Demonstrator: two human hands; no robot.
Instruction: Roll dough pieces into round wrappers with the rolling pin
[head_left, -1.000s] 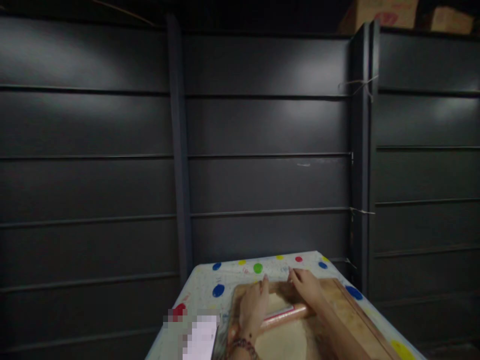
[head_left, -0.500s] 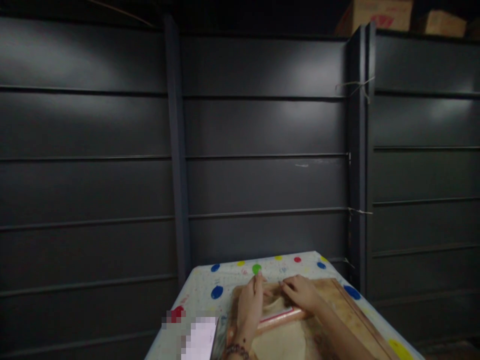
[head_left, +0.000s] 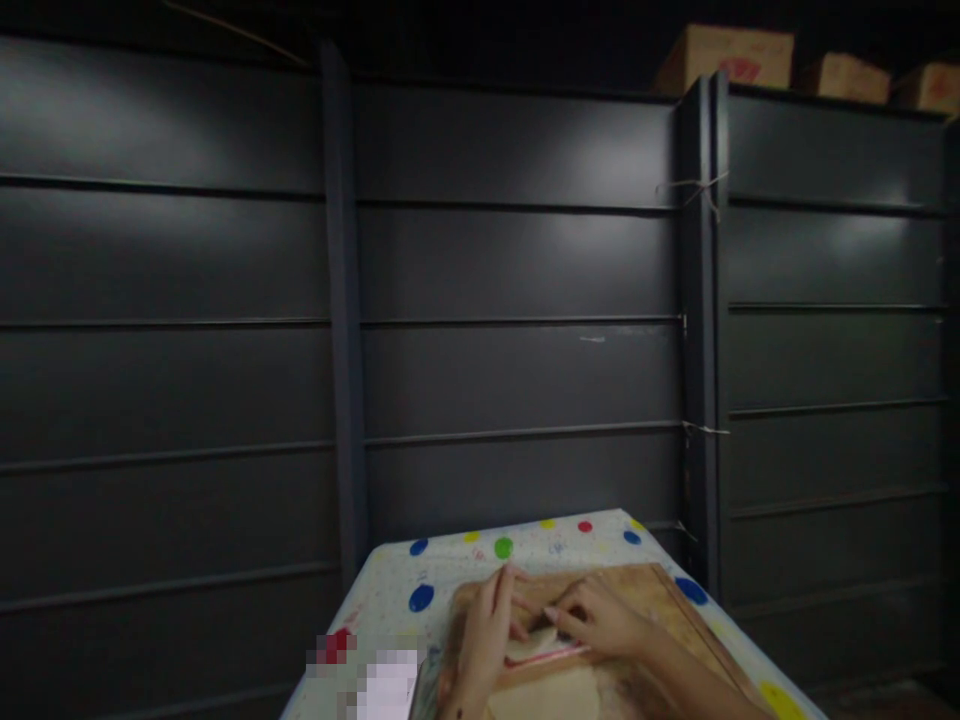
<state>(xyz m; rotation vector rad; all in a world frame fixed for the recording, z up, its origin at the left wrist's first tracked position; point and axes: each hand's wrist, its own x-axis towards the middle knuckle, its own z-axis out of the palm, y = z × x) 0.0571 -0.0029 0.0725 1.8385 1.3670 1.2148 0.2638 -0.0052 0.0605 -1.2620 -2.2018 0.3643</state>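
A wooden board (head_left: 637, 580) lies on the table, with a flat pale sheet (head_left: 547, 697), possibly dough, on its near part. Across the sheet runs a straight bar with a red edge (head_left: 547, 656); its exact kind does not show. My left hand (head_left: 487, 625) rests at the bar's left end, its fingers stretched forward. My right hand (head_left: 596, 615) is just beyond the bar's right end, fingers curled and thumb and forefinger together by a pale edge. Whatever they pinch is too small to make out.
The table has a white cover with coloured dots (head_left: 450, 570). A phone-like bright screen (head_left: 394, 685), partly pixelated, lies left of the board. Dark metal panels (head_left: 517, 380) stand behind the table, and cardboard boxes (head_left: 739, 60) sit above them at the right.
My right hand has shifted inward, and its fingers have curled together near the bar. My left hand stays by the bar's left end. The whole view has shifted slightly.
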